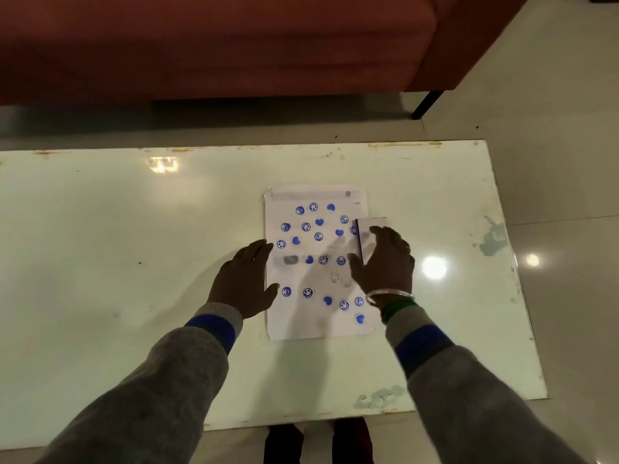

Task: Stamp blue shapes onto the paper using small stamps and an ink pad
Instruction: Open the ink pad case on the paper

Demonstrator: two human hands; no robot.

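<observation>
A white sheet of paper (318,279) lies on the table, covered with several blue smiley and heart prints, plus two faint grey smileys near its middle. My left hand (243,279) rests flat at the paper's left edge, its fingertips touching the sheet and nothing in it. My right hand (385,262) is at the paper's right edge, with thumb and fingers curled around a small clear case with a dark blue edge (363,229), which looks like the ink pad. No separate stamp is visible; the palm hides whatever lies under it.
The table (134,246) is a glossy white rectangle with chipped edges and ceiling-light reflections. A red-brown sofa (234,45) stands just beyond its far edge, one black leg (427,105) on the tiled floor. Dark feet (318,443) show below the near edge.
</observation>
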